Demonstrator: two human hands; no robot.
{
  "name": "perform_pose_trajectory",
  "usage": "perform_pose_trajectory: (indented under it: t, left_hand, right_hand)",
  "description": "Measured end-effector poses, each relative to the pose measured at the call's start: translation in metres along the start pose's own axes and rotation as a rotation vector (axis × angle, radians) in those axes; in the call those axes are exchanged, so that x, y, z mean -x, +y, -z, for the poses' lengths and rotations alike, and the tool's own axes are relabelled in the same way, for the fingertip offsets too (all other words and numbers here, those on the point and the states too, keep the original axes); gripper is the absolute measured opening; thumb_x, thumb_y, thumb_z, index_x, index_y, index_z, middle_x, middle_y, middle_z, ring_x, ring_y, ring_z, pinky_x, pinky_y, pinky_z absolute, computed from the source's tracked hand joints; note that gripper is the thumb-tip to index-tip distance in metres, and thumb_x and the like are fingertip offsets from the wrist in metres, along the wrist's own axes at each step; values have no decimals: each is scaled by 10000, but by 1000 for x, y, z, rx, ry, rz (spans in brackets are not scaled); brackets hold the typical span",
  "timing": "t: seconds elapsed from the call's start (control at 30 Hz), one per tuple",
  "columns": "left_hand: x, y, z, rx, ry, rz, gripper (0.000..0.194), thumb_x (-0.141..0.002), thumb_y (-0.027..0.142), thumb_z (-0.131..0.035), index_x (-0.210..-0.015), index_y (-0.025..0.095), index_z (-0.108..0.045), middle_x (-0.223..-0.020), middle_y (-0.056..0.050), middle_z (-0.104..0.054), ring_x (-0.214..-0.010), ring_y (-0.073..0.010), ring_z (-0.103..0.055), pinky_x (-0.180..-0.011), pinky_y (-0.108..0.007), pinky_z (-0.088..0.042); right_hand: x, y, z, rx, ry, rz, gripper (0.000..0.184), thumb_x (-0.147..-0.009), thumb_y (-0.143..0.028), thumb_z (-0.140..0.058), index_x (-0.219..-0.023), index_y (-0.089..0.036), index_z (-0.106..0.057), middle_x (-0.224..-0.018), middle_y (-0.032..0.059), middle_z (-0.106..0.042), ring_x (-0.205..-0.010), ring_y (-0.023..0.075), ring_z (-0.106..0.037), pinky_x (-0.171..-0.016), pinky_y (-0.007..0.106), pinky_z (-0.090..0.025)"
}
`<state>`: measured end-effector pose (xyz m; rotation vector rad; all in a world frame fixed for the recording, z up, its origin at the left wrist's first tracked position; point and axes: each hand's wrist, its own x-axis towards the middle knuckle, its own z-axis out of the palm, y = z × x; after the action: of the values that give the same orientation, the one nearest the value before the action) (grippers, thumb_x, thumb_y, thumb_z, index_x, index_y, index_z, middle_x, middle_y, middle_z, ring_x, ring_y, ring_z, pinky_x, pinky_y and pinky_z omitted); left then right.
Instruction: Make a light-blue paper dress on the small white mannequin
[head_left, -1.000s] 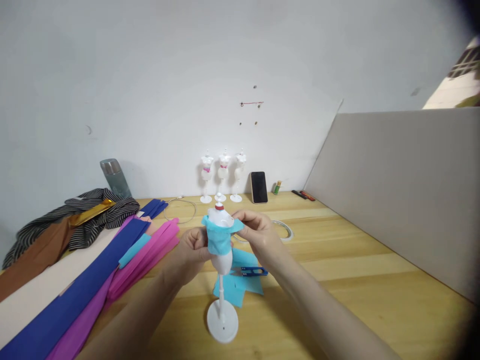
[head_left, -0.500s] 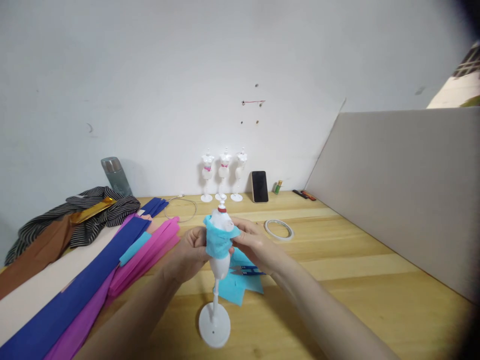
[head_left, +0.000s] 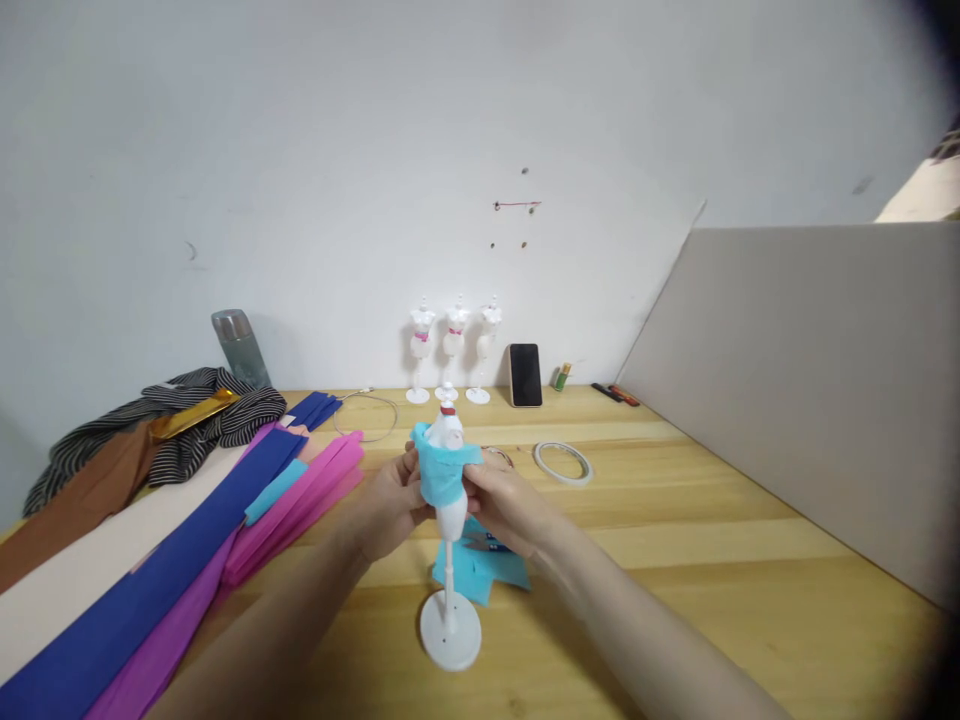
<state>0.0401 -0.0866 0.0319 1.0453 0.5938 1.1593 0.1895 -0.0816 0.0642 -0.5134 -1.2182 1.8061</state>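
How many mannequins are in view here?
4: one mannequin in blue wrap, between left hand and right hand; three by the wall: left one, middle one, right one, nearest the phone.

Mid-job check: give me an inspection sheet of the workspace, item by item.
Surface: wooden table.
Work pieces: white mannequin, light-blue cloth around its chest; snips, partly hidden, on light-blue scraps.
Clutter: coloured fabrics, striped cloth and bottle at left; tape ring at right; phone and three other mannequins at back.
Hands: left hand and right hand hold the wrapped mannequin from either side.
Cables: one thin looped cable, back left.
Surroundings: white wall behind, pale panel right.
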Motion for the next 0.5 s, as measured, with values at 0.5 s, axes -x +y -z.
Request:
perform_pose_trajectory:
  t: [0.5]
  left_hand:
    - [-4, 3, -7, 84, -103, 100, 264, -774, 380, -714, -911, 159, -668, -758, -54, -670, -752, -218, -673, -698, -325, -522]
  right_hand:
    - [-6, 15, 2, 103, 244, 118, 448, -655, -574, -748, -743, -175, -563, -529, -49, -517, -400, 73, -402, -370, 204, -337]
